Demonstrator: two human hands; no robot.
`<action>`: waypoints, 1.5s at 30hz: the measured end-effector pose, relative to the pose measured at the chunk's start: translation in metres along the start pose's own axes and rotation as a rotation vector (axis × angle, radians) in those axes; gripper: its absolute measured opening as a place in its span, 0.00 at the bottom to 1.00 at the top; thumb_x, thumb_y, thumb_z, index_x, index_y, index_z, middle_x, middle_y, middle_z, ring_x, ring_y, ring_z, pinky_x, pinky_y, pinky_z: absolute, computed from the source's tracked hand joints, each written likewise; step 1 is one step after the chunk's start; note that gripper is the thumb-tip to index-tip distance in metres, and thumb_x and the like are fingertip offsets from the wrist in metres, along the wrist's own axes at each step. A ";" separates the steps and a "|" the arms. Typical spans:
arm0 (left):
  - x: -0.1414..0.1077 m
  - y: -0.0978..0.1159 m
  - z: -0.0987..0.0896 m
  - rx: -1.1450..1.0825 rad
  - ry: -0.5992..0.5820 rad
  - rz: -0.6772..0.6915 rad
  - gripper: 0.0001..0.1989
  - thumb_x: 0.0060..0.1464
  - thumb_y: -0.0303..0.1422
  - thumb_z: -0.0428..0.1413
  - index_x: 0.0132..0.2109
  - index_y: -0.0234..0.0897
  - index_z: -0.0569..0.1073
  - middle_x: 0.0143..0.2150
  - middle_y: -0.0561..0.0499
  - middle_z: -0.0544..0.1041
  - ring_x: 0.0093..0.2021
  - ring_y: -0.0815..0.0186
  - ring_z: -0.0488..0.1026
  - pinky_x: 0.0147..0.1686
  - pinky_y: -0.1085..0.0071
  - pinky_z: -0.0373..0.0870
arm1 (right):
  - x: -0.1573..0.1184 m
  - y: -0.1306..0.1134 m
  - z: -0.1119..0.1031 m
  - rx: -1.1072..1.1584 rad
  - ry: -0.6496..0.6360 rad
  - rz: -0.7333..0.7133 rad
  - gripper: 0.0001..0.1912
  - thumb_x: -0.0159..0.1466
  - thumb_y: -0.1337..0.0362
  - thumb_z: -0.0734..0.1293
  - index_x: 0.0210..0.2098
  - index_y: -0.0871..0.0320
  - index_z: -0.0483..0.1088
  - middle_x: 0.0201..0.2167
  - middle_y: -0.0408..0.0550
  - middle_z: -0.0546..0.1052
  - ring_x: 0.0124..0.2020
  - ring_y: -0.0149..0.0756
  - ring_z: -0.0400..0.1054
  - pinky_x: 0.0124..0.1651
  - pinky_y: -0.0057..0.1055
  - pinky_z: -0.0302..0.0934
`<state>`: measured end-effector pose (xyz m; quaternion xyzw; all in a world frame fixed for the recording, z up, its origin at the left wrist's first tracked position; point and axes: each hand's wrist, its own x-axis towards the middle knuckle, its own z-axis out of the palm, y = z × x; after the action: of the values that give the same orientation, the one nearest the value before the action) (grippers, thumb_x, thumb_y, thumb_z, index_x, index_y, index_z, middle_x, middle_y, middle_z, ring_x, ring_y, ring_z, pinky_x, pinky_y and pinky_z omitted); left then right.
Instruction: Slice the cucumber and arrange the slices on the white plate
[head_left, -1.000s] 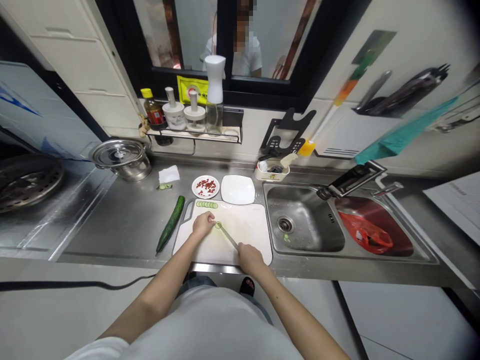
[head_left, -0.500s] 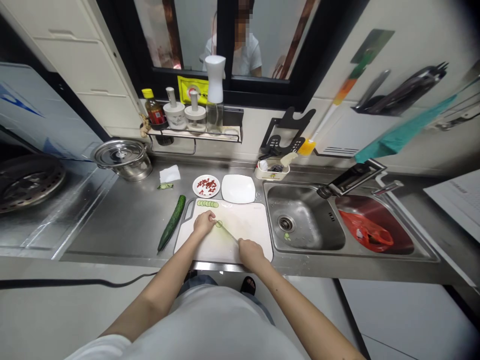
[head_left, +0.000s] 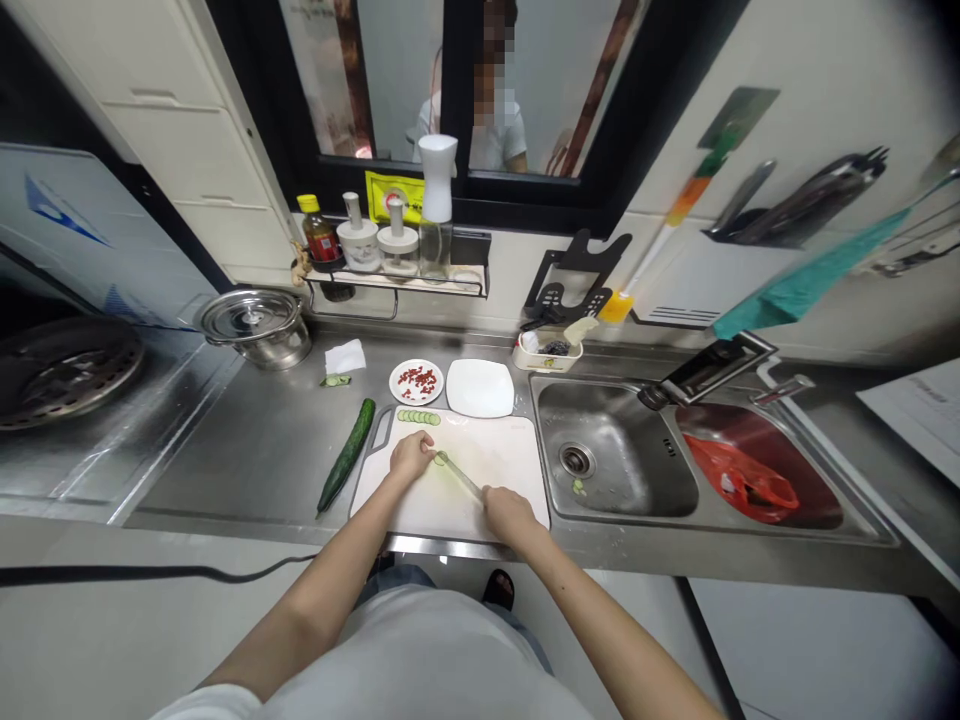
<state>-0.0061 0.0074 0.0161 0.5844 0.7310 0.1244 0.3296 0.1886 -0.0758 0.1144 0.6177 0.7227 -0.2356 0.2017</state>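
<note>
White cutting board (head_left: pixel 506 450): lies on the steel counter (head_left: pixel 240 450). Knife (head_left: pixel 463 475): its handle sits in the closed right hand (head_left: pixel 510 513); the blade slants across the board. Left hand (head_left: pixel 411 456): fingers bent, tips beside a thin cucumber slice (head_left: pixel 441 459) at the blade's end; whether they pinch anything cannot be told. Row of slices (head_left: pixel 418 417): along the board's far edge. Whole cucumber (head_left: pixel 347 457): just left of the board. Dish (head_left: pixel 394 384) of red pieces (head_left: pixel 417 381): beside a white plate (head_left: pixel 480 387).
</note>
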 end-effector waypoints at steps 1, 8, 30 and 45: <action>0.000 0.000 0.000 -0.007 0.002 0.006 0.08 0.49 0.32 0.60 0.40 0.42 0.74 0.36 0.54 0.78 0.36 0.68 0.72 0.33 0.75 0.61 | -0.001 0.000 -0.001 -0.002 -0.005 -0.001 0.16 0.64 0.73 0.56 0.48 0.61 0.70 0.44 0.59 0.77 0.47 0.40 0.72 0.43 0.31 0.61; -0.003 0.002 0.000 -0.024 0.010 0.026 0.08 0.49 0.31 0.60 0.39 0.41 0.74 0.35 0.54 0.77 0.36 0.68 0.72 0.34 0.75 0.60 | -0.007 0.007 -0.001 -0.017 -0.020 -0.014 0.18 0.64 0.74 0.54 0.47 0.63 0.70 0.43 0.60 0.77 0.46 0.44 0.72 0.42 0.33 0.62; -0.035 0.012 0.014 0.121 0.144 0.184 0.08 0.59 0.35 0.51 0.42 0.40 0.73 0.43 0.47 0.72 0.47 0.60 0.68 0.47 0.66 0.59 | -0.015 0.023 0.031 0.181 0.082 0.072 0.16 0.68 0.65 0.53 0.42 0.59 0.71 0.39 0.55 0.78 0.41 0.39 0.72 0.36 0.28 0.55; -0.032 0.018 -0.001 0.073 0.096 0.071 0.08 0.53 0.35 0.56 0.41 0.39 0.72 0.36 0.51 0.77 0.41 0.63 0.72 0.41 0.69 0.60 | 0.001 0.032 0.043 0.317 0.149 0.110 0.15 0.68 0.62 0.54 0.42 0.58 0.70 0.38 0.52 0.78 0.40 0.35 0.71 0.35 0.26 0.52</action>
<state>0.0099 -0.0172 0.0380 0.6148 0.7289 0.1373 0.2681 0.2199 -0.0959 0.0762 0.6959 0.6547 -0.2888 0.0603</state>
